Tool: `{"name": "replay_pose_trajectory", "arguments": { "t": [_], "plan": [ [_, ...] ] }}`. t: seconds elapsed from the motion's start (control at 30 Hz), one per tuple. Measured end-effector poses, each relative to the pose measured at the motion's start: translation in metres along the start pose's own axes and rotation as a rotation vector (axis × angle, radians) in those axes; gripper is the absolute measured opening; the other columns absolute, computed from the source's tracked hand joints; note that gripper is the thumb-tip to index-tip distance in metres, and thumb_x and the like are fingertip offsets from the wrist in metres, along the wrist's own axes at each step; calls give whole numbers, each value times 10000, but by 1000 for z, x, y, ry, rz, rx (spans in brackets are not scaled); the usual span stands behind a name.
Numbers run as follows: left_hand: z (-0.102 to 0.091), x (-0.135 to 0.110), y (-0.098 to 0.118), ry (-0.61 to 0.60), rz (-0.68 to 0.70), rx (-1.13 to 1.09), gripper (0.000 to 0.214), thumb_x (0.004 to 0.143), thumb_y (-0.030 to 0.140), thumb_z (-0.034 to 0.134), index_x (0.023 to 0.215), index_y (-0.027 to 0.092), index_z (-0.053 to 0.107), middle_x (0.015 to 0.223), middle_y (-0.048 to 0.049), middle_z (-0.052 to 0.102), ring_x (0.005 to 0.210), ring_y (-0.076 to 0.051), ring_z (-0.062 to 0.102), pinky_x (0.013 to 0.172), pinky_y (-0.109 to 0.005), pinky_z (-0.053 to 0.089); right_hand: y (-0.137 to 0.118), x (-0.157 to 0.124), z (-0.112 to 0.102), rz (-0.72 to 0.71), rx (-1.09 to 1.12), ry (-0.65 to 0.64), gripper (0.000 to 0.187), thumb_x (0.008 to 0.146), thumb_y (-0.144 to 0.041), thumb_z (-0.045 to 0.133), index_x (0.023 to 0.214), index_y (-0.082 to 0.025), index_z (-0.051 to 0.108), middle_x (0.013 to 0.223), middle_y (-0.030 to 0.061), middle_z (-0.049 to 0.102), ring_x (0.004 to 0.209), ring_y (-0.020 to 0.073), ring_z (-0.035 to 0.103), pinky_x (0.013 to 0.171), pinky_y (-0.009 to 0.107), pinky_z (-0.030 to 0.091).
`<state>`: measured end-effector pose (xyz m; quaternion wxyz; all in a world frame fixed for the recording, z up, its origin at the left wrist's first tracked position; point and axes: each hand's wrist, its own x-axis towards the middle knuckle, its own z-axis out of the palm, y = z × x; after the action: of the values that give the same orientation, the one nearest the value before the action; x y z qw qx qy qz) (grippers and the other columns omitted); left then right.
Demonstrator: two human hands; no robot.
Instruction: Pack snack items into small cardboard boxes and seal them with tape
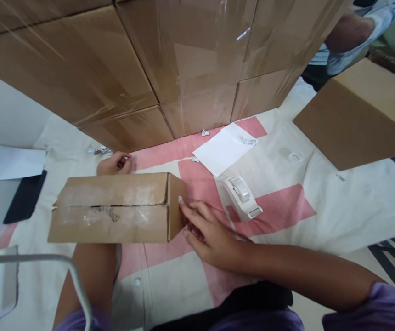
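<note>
A taped brown cardboard box (115,225) lies across my left forearm, which passes beneath it. My left hand (115,163) shows beyond the box's far side, fingers curled in, and I see nothing in them. My right hand (211,236) is at the box's right end, fingers stretched out and apart. Its index fingertip touches a small whitish piece, perhaps a sticker or tape bit (180,199), on that end face. To the right of this hand stands a white tape dispenser (242,197) on the pink and white cloth (280,207).
A wall of stacked, taped cartons (197,69) rises behind. A white paper sheet (220,149) lies before it, with small crumpled scraps nearby. Another carton (352,119) stands right, near another person's arm (349,32). At left are a dark flat object (25,195) and a grey metal bar (46,259).
</note>
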<state>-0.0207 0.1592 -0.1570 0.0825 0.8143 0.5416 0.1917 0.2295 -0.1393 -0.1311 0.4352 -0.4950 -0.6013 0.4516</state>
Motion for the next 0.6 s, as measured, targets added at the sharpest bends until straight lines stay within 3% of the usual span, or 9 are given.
{"name": "replay_pose_trajectory", "arguments": {
  "t": [0.1,0.27,0.5,0.6],
  "plan": [
    [5,-1,8,-15,34,15,277,885,366,586,1066,200,712,868,9,713,699,-90,546,646,-176,387,0,0,2,-43,-88,-35,766,962,-156,548,1645,-259,216,1373,122,399,1191,201,545,1033,376,542],
    [7,-3,12,-29,45,18,260,893,365,593,1046,204,729,874,7,725,718,-89,565,682,-177,401,-2,-3,3,-130,-193,-66,830,967,-224,571,1664,-303,126,1344,117,392,1282,243,489,1130,445,473],
    [7,-1,9,-44,32,19,279,895,310,572,1086,175,723,844,-3,709,737,-104,571,696,-183,417,1,-2,1,73,-131,-138,960,913,-281,639,1670,-206,52,1411,160,408,1266,278,517,1142,493,464],
    [7,0,7,-54,35,3,286,887,313,577,1088,174,726,868,-3,716,724,-100,565,697,-186,418,2,-1,2,94,-140,-142,996,906,-296,659,1668,-183,28,1486,177,347,1395,309,421,1207,509,389]
  ]
}}
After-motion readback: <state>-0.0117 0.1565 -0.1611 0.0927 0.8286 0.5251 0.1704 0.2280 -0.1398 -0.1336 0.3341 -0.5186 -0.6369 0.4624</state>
